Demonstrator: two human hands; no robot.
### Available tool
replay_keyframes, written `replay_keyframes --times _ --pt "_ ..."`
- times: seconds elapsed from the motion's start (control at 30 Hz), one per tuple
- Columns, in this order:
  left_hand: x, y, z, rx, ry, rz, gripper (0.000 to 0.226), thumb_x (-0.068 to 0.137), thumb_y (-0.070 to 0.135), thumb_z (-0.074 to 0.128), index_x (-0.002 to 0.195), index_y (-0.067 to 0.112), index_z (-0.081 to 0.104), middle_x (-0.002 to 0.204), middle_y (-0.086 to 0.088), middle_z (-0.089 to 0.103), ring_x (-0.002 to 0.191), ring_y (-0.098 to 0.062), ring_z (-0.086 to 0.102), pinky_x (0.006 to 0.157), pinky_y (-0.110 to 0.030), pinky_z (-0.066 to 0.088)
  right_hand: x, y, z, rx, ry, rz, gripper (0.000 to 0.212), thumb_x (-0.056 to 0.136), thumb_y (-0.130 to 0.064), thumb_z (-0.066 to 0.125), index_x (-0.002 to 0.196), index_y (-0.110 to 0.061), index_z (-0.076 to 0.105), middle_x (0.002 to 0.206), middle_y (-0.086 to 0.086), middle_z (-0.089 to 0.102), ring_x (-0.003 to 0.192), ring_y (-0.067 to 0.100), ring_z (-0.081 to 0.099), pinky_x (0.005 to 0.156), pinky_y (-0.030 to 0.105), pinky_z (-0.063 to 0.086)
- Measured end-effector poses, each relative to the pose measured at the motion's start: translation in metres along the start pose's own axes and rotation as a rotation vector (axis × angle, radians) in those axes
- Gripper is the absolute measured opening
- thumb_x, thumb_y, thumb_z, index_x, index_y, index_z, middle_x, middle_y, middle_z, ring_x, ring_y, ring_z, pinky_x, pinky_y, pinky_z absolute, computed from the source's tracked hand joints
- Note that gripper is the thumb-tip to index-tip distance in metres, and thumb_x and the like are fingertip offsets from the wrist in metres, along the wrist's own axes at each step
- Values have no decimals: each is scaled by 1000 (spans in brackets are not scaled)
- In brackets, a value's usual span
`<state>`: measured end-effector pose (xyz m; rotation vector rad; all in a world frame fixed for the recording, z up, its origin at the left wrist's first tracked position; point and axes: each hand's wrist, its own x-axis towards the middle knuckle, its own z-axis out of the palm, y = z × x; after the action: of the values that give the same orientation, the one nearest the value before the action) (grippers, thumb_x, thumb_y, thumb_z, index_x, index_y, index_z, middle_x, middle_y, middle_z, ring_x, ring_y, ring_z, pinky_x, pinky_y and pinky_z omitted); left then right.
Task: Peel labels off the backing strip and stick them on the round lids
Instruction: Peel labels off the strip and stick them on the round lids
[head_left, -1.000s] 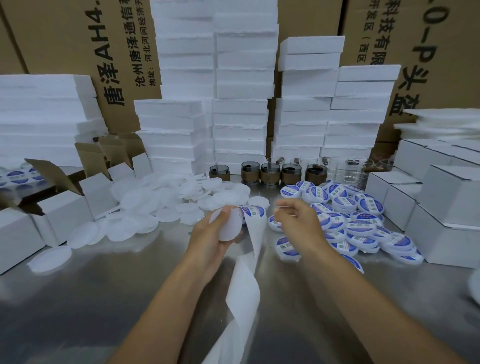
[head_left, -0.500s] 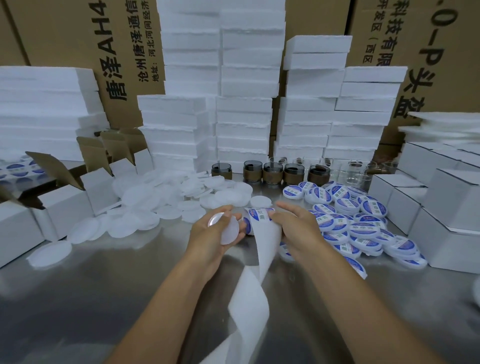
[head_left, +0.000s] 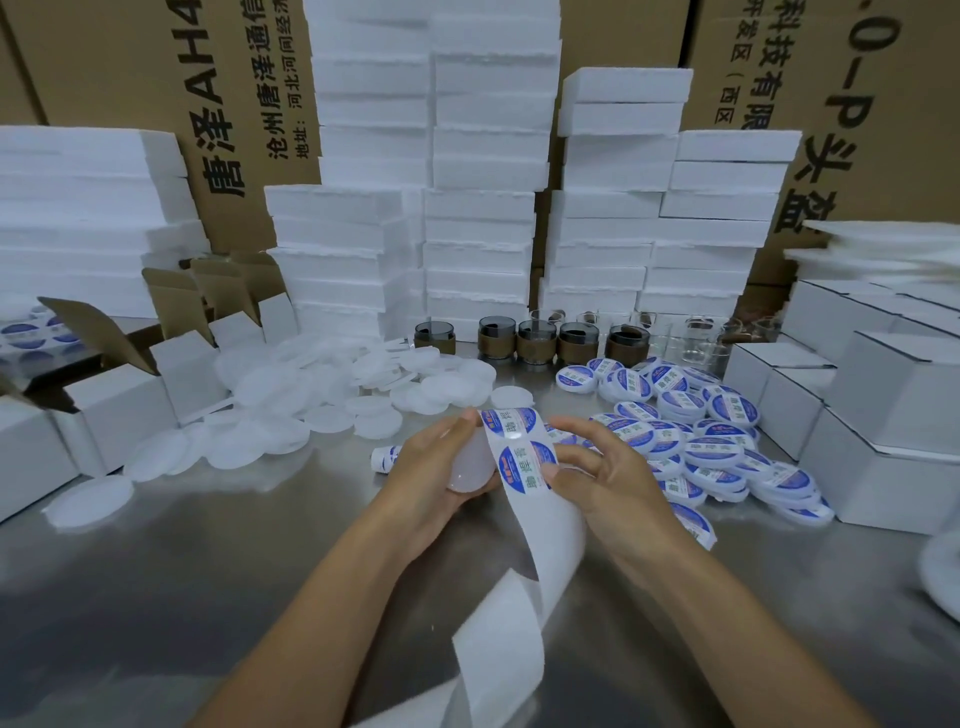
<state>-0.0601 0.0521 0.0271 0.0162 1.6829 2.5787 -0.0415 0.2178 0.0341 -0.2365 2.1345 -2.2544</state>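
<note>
We're in a packing room, perhaps part of a warehouse. Printed cardboard cartons (head_left: 130, 104) wall off the far side, with white foam slabs (head_left: 483, 208) stacked high before them. Small white boxes (head_left: 893, 395) crowd left and right, while plain lids (head_left: 311, 384) and labelled lids (head_left: 717, 447) heap the steel table (head_left: 156, 597).

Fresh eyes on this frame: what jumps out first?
Centre: the left hand grips a blank lid while the right hand pinches the backing strip, two blue labels showing, its tail curling toward the camera. A heap of labelled lids lies right, unlabelled lids left, white foam slabs stacked behind.
</note>
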Motion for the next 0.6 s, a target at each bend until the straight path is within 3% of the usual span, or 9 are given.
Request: replay_keyframes --times 0.07,0.23,0.3,0.4,0.5,0.6 --pt "1 -2 -1 54 27 6 18 93 19 55 102 8 66 112 -14 68 104 -30 65 80 -39 57 -2 5 1 -110 8 -56 37 85 0 62 106 -30 58 85 -4 70 71 10 67 57 19 52" --pt "-1 -5 -1 162 42 7 8 86 20 66 84 15 71 106 -14 70 94 -29 67 85 -46 55 1 13 5 -278 81 -211 34 85 -2 62 102 -30 58 87 -7 61 58 1 55 58 13 46" --pt "-1 -6 -2 184 52 13 9 87 19 65 83 14 71 104 -15 71 92 -29 68 82 -44 57 2 18 7 -337 141 -269 34 83 -6 65 100 -34 57 92 -11 58 65 -2 53 62 8 44" --pt "-2 -7 0 184 40 26 11 88 18 64 86 9 70 101 -19 70 85 -28 67 74 -39 58 0 24 9 -589 239 -439 34 82 -21 69 109 -36 56 109 -16 46 93 -11 45 76 3 36" --pt "-5 -5 1 189 13 22 16 89 21 61 92 7 68 98 -19 70 82 -27 68 73 -38 58 1 24 10 -835 263 -598 38 81 -23 69 118 -26 61 118 -11 45 109 -2 37 91 17 33" --pt "-7 -4 2 208 -15 7 24 91 25 59 100 4 67 101 -20 70 88 -30 67 77 -41 57 1 24 12 -910 250 -668 39 77 -16 74 115 -19 65 119 -3 56 112 14 45 93 27 34"
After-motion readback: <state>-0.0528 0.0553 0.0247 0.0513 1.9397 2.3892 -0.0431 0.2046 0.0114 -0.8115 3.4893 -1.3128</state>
